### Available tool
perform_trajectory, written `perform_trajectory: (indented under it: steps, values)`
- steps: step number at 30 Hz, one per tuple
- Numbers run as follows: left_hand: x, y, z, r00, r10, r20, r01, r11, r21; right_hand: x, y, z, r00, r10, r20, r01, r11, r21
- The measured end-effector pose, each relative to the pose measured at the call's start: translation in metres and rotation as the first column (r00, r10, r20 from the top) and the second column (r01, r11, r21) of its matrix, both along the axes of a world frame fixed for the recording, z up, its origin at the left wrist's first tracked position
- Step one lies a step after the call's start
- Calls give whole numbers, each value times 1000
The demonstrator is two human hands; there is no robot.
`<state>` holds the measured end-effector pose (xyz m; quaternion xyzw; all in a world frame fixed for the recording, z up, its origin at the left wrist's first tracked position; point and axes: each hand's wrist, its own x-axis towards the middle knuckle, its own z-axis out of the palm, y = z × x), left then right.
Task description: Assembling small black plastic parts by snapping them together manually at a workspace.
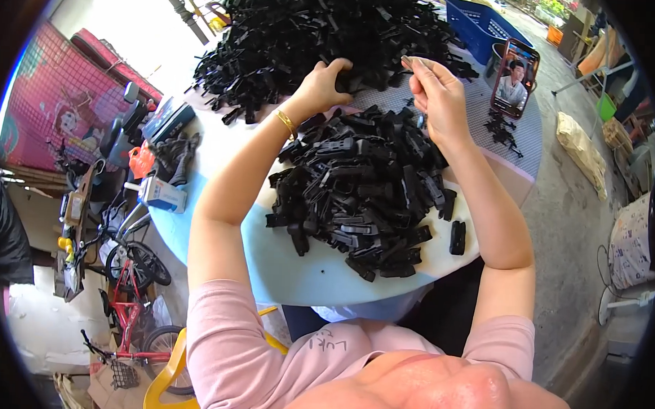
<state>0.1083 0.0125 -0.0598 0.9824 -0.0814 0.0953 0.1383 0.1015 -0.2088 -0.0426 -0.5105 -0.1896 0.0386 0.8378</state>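
Black plastic parts everywhere, head view: big far heap (pixel 326 38) at back of the desk (pixel 303 276), nearer heap (pixel 364 191) spread in front of the person, betw. both forearms. Left hand (pixel 321 85), gold bangle (pixel 286 121) on wrist, reaches into near edge of the far heap, fingers curled over parts there; can't tell if it truly grips one. Right hand (pixel 436 93) raised above the nearer heap, fingertips pinched on a small grey piece (pixel 408 61) held up clear of the pile. One lone black part (pixel 457 238) lies apart at right of the nearer heap, close to desk edge. Phone (pixel 514 77) stands propped upright just right of right hand, screen lit; a few loose parts at its foot. Blue crate (pixel 478 22) behind phone, contents not visible from here. Left side of desk: blue box (pixel 168 119), small white-blue carton (pixel 162 195), dark bundle betw. them, all near the rim. Beyond left rim, on the floor: scooter (pixel 117 136), red bicycle (pixel 133 299). Yellow chair (pixel 166 375) under the person. Open room: pale bare strip of desk along the near rounded edge, and a patch betw. the two heaps under the hands; right of the desk, bare concrete floor (pixel 565 213) w/ a sack (pixel 582 152) on it.
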Motion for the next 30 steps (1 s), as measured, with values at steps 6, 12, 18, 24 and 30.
perform_trajectory:
  steps: [6, 12, 18, 24, 30]
  values:
    - [-43, -4, 29, 992, 12, 127, 58, 848, -528, -9, 11, -5, 917, -74, 392, 174, 958, -226]
    - [-88, -40, 47, 950, -129, 286, 265, 817, -513, -33, 10, 8, 792, 11, 610, 216, 930, -298]
    - [-91, -42, 39, 965, -220, 141, 238, 517, -822, -43, 13, 13, 665, 29, 746, 330, 885, -328]
    - [-94, -49, 46, 929, -273, 251, 331, 307, -892, -45, 17, 13, 833, -17, 553, 163, 962, -217]
    - [-101, -53, 54, 935, -177, 308, 354, 384, -853, -43, 9, 15, 933, 129, 335, -11, 943, -333]
